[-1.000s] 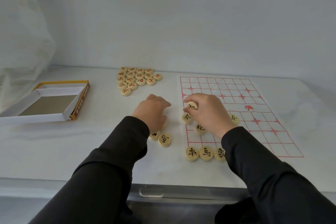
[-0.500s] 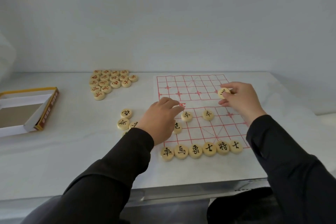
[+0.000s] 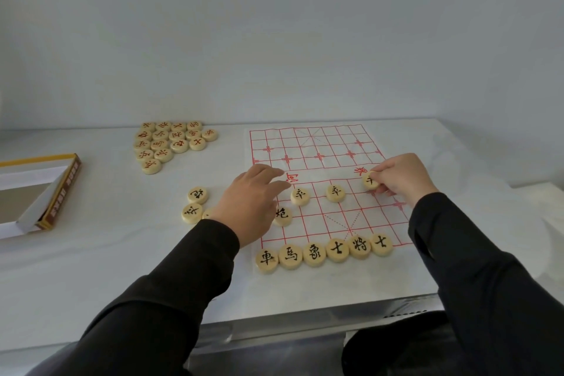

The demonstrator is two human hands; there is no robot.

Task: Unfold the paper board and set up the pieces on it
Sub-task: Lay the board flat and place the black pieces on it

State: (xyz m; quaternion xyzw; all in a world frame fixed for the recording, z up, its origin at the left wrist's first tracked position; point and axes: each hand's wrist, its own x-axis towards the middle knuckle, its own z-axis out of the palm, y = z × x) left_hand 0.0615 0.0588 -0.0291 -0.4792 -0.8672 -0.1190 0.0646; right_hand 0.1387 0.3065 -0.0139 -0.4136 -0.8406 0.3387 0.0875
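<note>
Wooden black-marked piece (image 3: 370,181), pinched in the fingertips of the right hand (image 3: 399,180), has dropped onto the soldier row of the paper board (image 3: 320,143), level with two placed soldiers (image 3: 335,193), while the left hand (image 3: 250,207) lies slack, holding nothing, on its left edge; red pieces (image 3: 171,142) await placement.

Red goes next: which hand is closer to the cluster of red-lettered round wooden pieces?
Left. The left hand is right of the red-lettered pieces; the right hand is farther right, over the red-gridded paper board.

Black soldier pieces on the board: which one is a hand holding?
The rightmost soldier piece, pinched by the right hand; the other two lie free to its left.
</note>
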